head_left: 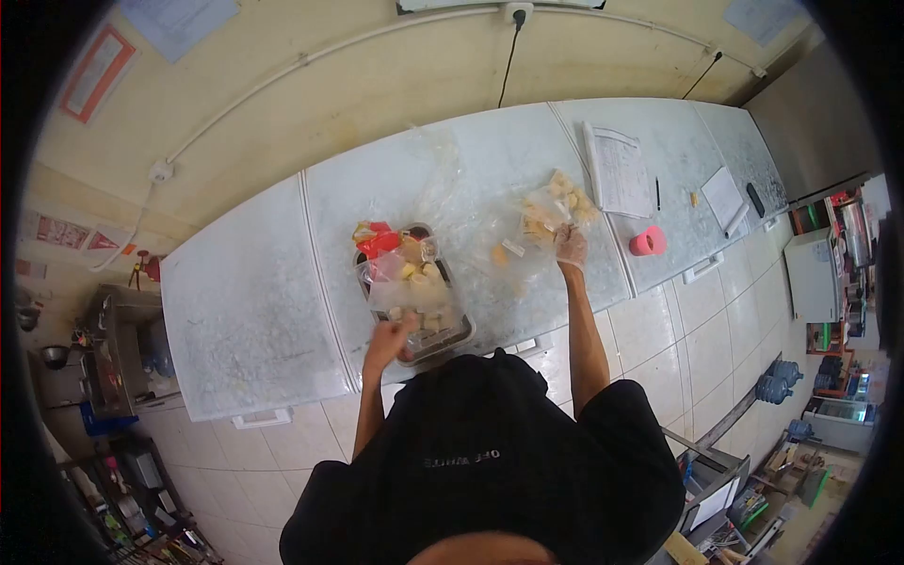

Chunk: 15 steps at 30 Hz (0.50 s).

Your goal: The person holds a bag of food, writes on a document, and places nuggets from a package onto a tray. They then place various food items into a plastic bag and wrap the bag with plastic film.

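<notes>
My left hand (pixel 388 344) is at the near left side of a metal tray (pixel 468 331), its fingers curled in; what they pinch is blurred. Inside the tray, pale yellow food chunks (pixel 430 294) lie partly under clear plastic, with a red and yellow packet (pixel 377 239) at the far left corner. My right hand (pixel 571 247) is well to the right, closed on a clear plastic bag (pixel 539 229) that has pale pieces in it. Just beyond it lies another group of pale pieces (pixel 571 193), seemingly bagged too. Loose clear plastic (pixel 494 252) spreads between the tray and my right hand.
White chest-like units with lids (pixel 245 282) form the worktop along the wall. To the right are a pink cup (pixel 648 242), an open notebook (pixel 617 169), a pen (pixel 658 193), a paper pad (pixel 725 200) and a black object (pixel 755 200). A crumpled clear sheet (pixel 438 174) lies behind the tray.
</notes>
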Available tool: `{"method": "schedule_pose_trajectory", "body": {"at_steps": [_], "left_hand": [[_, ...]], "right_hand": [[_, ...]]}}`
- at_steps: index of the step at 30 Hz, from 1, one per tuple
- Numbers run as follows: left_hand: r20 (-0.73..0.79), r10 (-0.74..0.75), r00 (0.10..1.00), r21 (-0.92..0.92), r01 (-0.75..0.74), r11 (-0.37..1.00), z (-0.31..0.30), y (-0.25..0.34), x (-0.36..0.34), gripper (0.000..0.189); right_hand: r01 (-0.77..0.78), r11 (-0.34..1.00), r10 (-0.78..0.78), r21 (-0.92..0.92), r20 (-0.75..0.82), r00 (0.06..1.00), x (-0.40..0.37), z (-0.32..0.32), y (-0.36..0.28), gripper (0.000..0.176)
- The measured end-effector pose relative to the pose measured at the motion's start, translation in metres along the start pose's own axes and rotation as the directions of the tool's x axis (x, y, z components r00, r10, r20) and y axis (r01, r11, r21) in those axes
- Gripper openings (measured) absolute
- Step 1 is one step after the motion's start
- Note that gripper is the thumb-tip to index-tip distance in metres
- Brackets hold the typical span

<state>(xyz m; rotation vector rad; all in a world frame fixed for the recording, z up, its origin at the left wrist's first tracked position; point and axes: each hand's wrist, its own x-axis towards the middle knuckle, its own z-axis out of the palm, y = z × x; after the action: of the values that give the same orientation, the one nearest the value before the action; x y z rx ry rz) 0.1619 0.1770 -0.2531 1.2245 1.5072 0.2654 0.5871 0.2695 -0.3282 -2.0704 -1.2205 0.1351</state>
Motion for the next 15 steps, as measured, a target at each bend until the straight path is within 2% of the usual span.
{"method": "schedule_pose_trajectory", "body": {"at_steps": [1, 2, 3, 5, 6, 7, 8, 9, 11, 12, 14, 15], "left_hand": [[0.232, 0.011, 0.973, -0.034, -0.004, 0.999, 0.008, 0.03, -0.014, 0.042], [0.326, 0.172, 0.93, -0.053, -0.164, 0.985, 0.02, 0.051, -0.016, 0.041], [0.413, 0.323, 0.852, -0.088, -0.316, 0.945, 0.032, 0.069, -0.011, 0.04], [0.428, 0.404, 0.808, -0.124, -0.391, 0.912, 0.055, 0.097, 0.029, 0.037], [0.255, 0.516, 0.818, -0.081, -0.513, 0.854, 0.074, 0.103, 0.06, 0.033], [0.079, 0.617, 0.783, -0.014, -0.618, 0.786, 0.093, 0.103, 0.097, 0.031], [0.007, 0.639, 0.769, 0.054, -0.638, 0.768, 0.105, 0.105, 0.133, 0.033], [-0.064, 0.662, 0.747, 0.121, -0.653, 0.748, 0.117, 0.107, 0.169, 0.038], [-0.175, 0.599, 0.781, 0.199, -0.568, 0.799, 0.14, 0.106, 0.233, 0.063], [-0.165, 0.598, 0.784, 0.193, -0.569, 0.799, 0.148, 0.108, 0.25, 0.063], [-0.117, 0.309, 0.944, 0.16, -0.29, 0.944, 0.161, 0.114, 0.275, 0.087], [-0.109, 0.312, 0.944, 0.152, -0.294, 0.944, 0.162, 0.131, 0.268, 0.087]], "right_hand": [[-0.07, 0.996, 0.068, 0.046, 0.047, 0.997, -0.001, -0.001, 0.003, 0.036], [-0.141, 0.986, 0.132, 0.09, 0.098, 0.986, -0.002, -0.002, 0.005, 0.037], [-0.139, 0.986, 0.131, 0.093, 0.093, 0.987, -0.004, -0.005, 0.001, 0.037], [-0.136, 0.976, 0.129, 0.172, 0.053, 0.99, -0.01, -0.014, -0.009, 0.032], [-0.134, 0.976, 0.128, 0.171, 0.05, 0.991, -0.011, -0.012, -0.003, 0.032], [-0.062, 0.991, 0.069, 0.123, -0.051, 0.996, -0.012, -0.003, 0.007, 0.03], [0.008, 0.998, 0.002, 0.066, -0.151, 0.989, -0.009, 0.002, 0.015, 0.029], [0.012, 0.998, -0.002, 0.064, -0.157, 0.988, -0.005, -0.005, 0.012, 0.029], [0.019, 0.988, -0.037, -0.151, -0.119, 0.992, 0.0, -0.026, -0.003, 0.025], [0.011, 0.987, -0.031, -0.161, -0.119, 0.992, 0.005, -0.029, 0.0, 0.025], [0.181, 0.976, -0.206, -0.125, -0.235, 0.95, 0.021, -0.036, 0.006, 0.022], [0.179, 0.974, -0.208, -0.137, -0.236, 0.949, 0.028, -0.044, 0.004, 0.022]]}}
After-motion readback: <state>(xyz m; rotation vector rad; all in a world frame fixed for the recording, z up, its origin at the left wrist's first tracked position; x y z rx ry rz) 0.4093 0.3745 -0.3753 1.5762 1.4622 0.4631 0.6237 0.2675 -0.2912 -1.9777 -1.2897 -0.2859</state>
